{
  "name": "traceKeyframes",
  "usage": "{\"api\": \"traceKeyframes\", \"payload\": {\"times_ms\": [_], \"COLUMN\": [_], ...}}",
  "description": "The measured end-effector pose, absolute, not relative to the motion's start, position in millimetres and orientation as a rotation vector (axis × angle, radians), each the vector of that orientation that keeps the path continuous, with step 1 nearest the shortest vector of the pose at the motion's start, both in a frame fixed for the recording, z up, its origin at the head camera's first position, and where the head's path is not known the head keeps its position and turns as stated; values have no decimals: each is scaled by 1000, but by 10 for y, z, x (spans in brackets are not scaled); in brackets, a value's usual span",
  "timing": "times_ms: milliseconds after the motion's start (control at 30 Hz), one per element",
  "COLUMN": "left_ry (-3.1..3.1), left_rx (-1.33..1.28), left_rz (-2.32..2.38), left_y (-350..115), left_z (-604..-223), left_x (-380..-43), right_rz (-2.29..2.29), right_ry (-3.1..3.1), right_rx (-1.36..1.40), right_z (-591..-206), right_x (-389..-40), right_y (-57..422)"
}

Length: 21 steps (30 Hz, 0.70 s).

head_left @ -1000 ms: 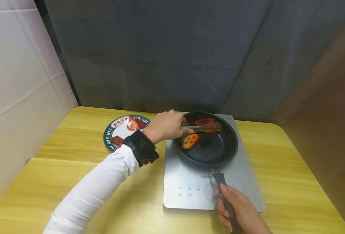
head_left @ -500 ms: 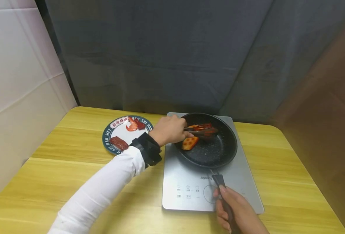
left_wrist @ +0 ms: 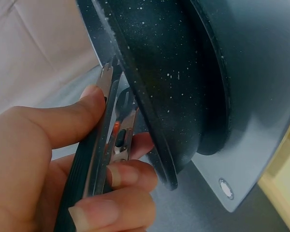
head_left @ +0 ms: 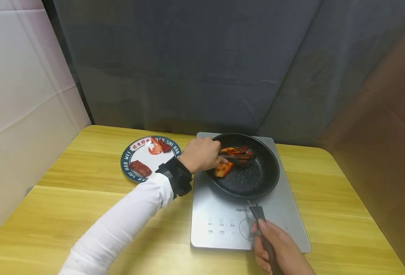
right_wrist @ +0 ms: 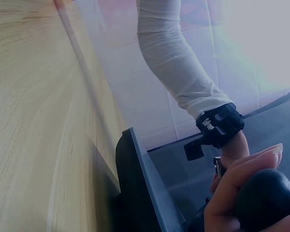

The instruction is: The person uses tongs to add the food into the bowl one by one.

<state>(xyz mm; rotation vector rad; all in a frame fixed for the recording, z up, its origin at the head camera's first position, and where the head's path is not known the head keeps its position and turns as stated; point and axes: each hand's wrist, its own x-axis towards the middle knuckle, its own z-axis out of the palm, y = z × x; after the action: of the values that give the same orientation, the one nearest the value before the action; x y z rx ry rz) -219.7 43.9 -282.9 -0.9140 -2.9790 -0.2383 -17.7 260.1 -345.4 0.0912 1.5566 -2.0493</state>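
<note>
Makeshift cooking booth, by the look of it. Smooth dark-grey sheeting (head_left: pixel 188 65) behind, creased off-white panel (head_left: pixel 23 76) left, brown panel (head_left: pixel 388 126) right, around a yellow wood-grain table (head_left: pixel 68 214). Kitchen signs: flat silver rectangular hob (head_left: pixel 213 240), printed controls; round black speckled frying pan (head_left: pixel 247 183) over it; round white plate (head_left: pixel 162 159), dark-teal lettered rim.

A yellow tabletop with wood grain and rounded far corners (head_left: pixel 336 198) spreads across the lower part of the head view, its grain running mostly from side to side. Behind its far edge rises a dark grey, faintly creased sheet-like backdrop (head_left: pixel 188 68), crossed by a slanting line toward the right. A pale, white-to-cream panel with fold lines (head_left: pixel 23 76) flanks the left side; a smooth brown panel (head_left: pixel 388 133) flanks the right. In the right wrist view, white glare (right_wrist: pixel 266 43) washes out the upper right.
</note>
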Motion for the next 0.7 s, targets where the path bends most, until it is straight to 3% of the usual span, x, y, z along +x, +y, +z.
{"api": "traceKeyframes", "payload": {"times_ms": [700], "left_ry": [-2971], "left_rx": [-873], "left_rz": [-259], "left_y": [244], "left_z": [-2725], "left_x": [-2187], "right_rz": [-2041], "right_ry": [1522], "right_rx": [127], "right_z": [-3454], "right_x": [-200], "right_y": [2603]}}
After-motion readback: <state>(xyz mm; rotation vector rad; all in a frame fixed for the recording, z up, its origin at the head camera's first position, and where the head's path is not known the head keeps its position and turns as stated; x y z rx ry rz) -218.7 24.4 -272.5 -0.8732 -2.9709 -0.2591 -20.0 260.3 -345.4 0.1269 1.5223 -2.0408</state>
